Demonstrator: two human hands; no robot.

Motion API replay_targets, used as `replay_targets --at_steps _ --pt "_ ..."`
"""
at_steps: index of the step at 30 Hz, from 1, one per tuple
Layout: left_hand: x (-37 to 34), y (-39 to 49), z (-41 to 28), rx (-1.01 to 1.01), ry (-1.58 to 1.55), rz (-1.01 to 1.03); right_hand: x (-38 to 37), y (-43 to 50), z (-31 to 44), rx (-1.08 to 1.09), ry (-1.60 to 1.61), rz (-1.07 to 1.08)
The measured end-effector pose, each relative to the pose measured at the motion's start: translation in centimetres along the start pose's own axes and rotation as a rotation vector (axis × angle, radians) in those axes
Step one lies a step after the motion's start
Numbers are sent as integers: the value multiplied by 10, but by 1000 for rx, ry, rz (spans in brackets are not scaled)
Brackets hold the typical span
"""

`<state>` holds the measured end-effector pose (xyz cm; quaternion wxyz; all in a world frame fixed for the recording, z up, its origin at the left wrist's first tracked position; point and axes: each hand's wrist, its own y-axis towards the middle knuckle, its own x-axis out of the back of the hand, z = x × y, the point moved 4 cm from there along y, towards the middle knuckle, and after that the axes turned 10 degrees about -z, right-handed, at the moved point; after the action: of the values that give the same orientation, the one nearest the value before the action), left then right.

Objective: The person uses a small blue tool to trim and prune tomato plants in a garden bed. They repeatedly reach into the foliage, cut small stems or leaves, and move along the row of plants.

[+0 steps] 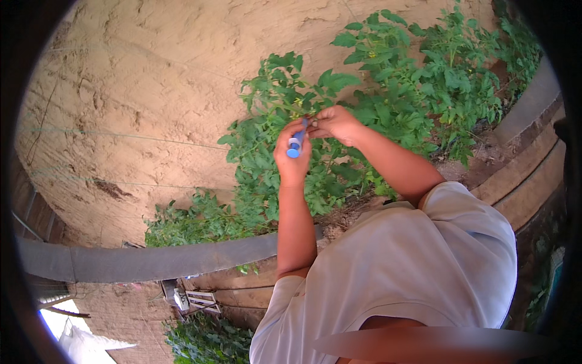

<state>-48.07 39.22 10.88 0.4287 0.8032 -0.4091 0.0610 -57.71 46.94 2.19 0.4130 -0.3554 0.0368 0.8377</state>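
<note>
My left hand is wrapped around a slim blue tube-shaped tool with a pale band and a round, light-blue end facing me. What kind of tool it is cannot be made out. Its far end points at yellow flowers on a leafy green tomato plant. Close beside that far end, my right hand has its thumb and fingers pinched together among the flower stems. Whatever lies between those fingertips is too small to tell.
More tomato plants grow to the right along a rough earthen wall. Thin green strings run across that wall. A grey curved beam crosses at lower left, above a white slatted frame and darker foliage.
</note>
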Motion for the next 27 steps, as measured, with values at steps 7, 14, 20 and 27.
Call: replay_targets --at_steps 7,14,20,27 --pt "-3 -10 -5 205 -348 -204 33 -1 29 137 -296 -89" --pt "-23 -18 -11 335 -568 -220 80 -3 115 424 -188 -212" --pt "-34 -13 -7 307 -645 -173 108 -21 141 519 -219 -403" --pt "-48 -8 11 336 -798 -181 129 -30 149 643 -327 -661"
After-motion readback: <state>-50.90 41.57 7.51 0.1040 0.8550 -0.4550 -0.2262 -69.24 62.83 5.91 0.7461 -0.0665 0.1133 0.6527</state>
